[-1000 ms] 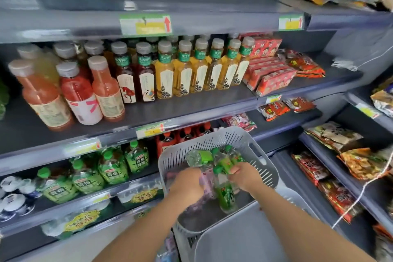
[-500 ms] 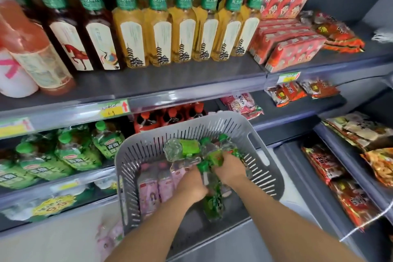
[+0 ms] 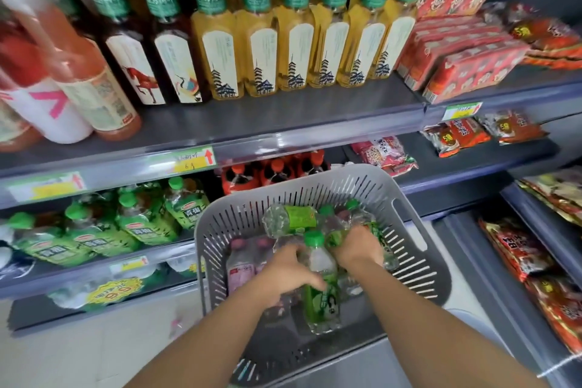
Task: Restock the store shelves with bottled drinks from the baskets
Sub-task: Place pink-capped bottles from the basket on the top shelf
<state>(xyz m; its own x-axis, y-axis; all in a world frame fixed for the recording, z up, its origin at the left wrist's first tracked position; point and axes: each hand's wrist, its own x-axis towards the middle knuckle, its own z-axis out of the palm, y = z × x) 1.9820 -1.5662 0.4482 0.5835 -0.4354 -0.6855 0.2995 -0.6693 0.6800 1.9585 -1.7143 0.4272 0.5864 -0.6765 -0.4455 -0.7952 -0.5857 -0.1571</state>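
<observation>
A grey slotted basket [image 3: 217, 230] stands in front of the shelves and holds several bottles. Both my hands are inside it. My left hand [image 3: 285, 272] grips a green-capped bottle of green drink [image 3: 321, 290] that stands nearly upright. My right hand [image 3: 359, 244] grips another green-labelled bottle [image 3: 382, 246] further back in the basket. A clear bottle with a green label [image 3: 293, 219] lies on its side behind my hands. Pink-labelled bottles [image 3: 241, 266] stand at the basket's left side.
The upper shelf [image 3: 283, 123] carries yellow tea bottles [image 3: 299, 50], dark tea bottles [image 3: 138, 50], orange drinks at left and red snack packs [image 3: 466, 63] at right. The lower shelf holds green plum-drink bottles [image 3: 138, 227] and red-capped bottles [image 3: 277, 172]. Snack bags fill the right-hand racks.
The view has moved closer and lower toward the basket. Both hands stay among the bottles, and the green bottle in my left hand stands more upright.
</observation>
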